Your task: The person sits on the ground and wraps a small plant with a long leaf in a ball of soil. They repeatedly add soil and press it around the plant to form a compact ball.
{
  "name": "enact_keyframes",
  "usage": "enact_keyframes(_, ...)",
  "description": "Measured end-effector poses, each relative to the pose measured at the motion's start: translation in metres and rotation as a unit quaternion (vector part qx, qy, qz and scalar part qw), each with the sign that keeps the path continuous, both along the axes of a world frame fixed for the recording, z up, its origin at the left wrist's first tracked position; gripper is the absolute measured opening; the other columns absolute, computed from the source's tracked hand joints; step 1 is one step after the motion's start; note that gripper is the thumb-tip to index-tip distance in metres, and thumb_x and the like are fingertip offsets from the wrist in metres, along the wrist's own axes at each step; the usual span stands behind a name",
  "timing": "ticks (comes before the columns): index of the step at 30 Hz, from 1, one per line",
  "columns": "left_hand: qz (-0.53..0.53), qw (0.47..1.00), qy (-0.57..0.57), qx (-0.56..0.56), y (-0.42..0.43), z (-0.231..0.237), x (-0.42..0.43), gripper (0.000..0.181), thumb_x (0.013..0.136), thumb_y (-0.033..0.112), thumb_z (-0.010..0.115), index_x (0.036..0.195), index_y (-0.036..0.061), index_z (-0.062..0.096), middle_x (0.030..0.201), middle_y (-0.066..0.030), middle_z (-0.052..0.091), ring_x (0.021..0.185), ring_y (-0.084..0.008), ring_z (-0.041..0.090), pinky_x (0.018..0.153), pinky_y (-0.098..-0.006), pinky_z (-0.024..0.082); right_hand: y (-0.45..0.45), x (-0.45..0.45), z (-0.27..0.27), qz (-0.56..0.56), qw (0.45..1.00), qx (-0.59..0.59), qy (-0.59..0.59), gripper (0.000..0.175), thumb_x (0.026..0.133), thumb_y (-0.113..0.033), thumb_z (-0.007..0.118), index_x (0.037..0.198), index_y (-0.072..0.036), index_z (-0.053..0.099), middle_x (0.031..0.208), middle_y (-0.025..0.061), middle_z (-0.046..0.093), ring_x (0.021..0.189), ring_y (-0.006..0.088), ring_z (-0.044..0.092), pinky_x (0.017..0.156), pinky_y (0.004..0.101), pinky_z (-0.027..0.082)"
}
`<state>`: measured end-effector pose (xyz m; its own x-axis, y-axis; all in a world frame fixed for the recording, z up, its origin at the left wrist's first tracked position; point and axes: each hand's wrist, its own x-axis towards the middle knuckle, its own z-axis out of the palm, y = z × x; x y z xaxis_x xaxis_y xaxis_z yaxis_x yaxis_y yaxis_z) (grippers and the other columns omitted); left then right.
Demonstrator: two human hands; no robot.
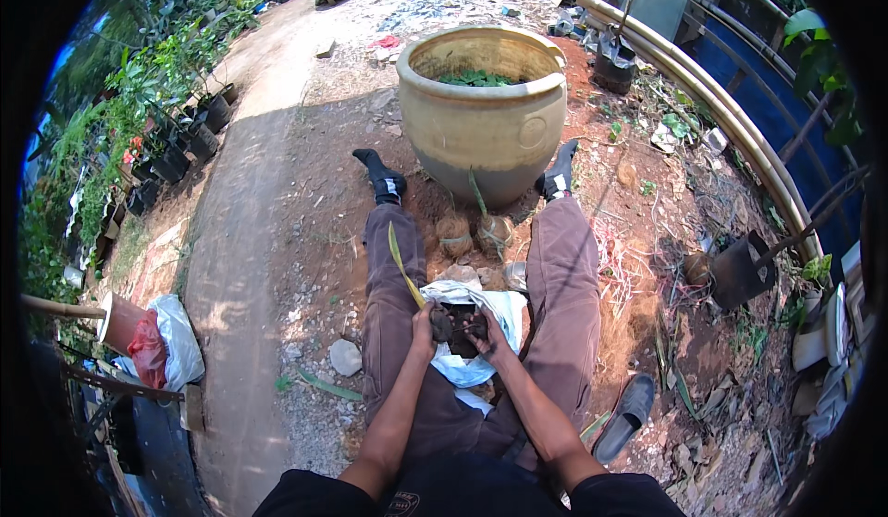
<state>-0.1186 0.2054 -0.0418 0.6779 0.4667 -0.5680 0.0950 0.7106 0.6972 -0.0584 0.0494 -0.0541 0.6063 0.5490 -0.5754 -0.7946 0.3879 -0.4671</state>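
Observation:
My left hand (423,330) holds an upright yellow-green leaf, likely of a snake plant (399,260), by its base, where a dark clump of soil (440,324) sits against my fingers. Between my thighs lies an open white plastic bag (512,309) with dark soil (463,343) inside. At the bag's right side, my right hand (491,336) curls its fingers around some of this soil. Just beyond the bag, two fibre-wrapped balls stand on the ground: the left one (454,236), and the right one (494,234) with a green leaf rising from it.
A large glazed pot (485,128) with a chipped rim stands between my feet, green leaves inside. A dark slip-on shoe (624,420) lies at my right. Pink plastic strings (617,260) and brown fibre (628,330) litter the ground there. Potted plants (170,160) line the path's left side.

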Motion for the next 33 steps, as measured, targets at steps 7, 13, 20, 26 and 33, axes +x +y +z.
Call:
enact_keyframes(7, -0.018, 0.999, -0.006, 0.030, -0.004, -0.006, 0.000, 0.025, 0.094, 0.031, 0.056, 0.090, 0.0066, 0.060, 0.074, -0.0068, 0.063, 0.064, -0.0192, 0.064, 0.063, -0.0315, 0.054, 0.001, -0.007, 0.005, 0.117, 0.991, -0.058, 0.014, 0.034, 0.099, -0.047, 0.050, 0.090, -0.016, 0.061, 0.067, -0.0066, 0.055, 0.050, 0.0041, 0.049, 0.042, 0.0192, 0.040)
enact_keyframes(13, -0.022, 0.999, -0.025, 0.011, -0.002, -0.005, -0.001, 0.026, 0.094, 0.032, 0.056, 0.090, 0.0067, 0.060, 0.075, -0.0067, 0.063, 0.064, -0.0191, 0.064, 0.062, -0.0318, 0.055, 0.003, -0.009, -0.005, 0.139, 0.982, -0.128, -0.003, 0.035, 0.099, -0.046, 0.048, 0.076, -0.020, 0.047, 0.057, -0.0073, 0.041, 0.040, 0.0080, 0.037, 0.034, 0.0231, 0.027)
enact_keyframes(20, -0.016, 1.000, -0.024, 0.011, 0.002, -0.009, -0.001, 0.026, 0.094, 0.032, 0.057, 0.090, 0.0067, 0.060, 0.076, -0.0066, 0.063, 0.065, -0.0186, 0.064, 0.062, -0.0318, 0.054, 0.009, -0.006, -0.007, 0.020, 0.999, -0.024, 0.039, 0.029, 0.100, -0.038, 0.045, 0.114, -0.014, 0.056, 0.089, 0.0025, 0.065, 0.073, 0.0118, 0.062, 0.055, 0.0228, 0.050)
enact_keyframes(26, -0.013, 1.000, -0.021, 0.009, 0.000, -0.006, -0.002, 0.025, 0.094, 0.031, 0.057, 0.090, 0.0071, 0.061, 0.077, -0.0065, 0.063, 0.064, -0.0178, 0.064, 0.062, -0.0307, 0.053, 0.005, -0.005, -0.012, 0.053, 0.997, -0.052, 0.000, 0.040, 0.099, -0.049, 0.045, 0.111, -0.012, 0.057, 0.091, 0.0038, 0.065, 0.072, 0.0155, 0.063, 0.057, 0.0255, 0.053)
enact_keyframes(33, -0.027, 0.999, 0.014, 0.024, -0.001, -0.008, -0.001, 0.026, 0.093, 0.031, 0.057, 0.090, 0.0063, 0.061, 0.076, -0.0070, 0.063, 0.064, -0.0191, 0.064, 0.061, -0.0316, 0.053, 0.008, -0.005, -0.014, 0.058, 0.992, -0.104, 0.046, 0.048, 0.095, -0.061, 0.045, 0.081, -0.016, 0.056, 0.065, -0.0006, 0.055, 0.054, 0.0114, 0.053, 0.042, 0.0240, 0.043)
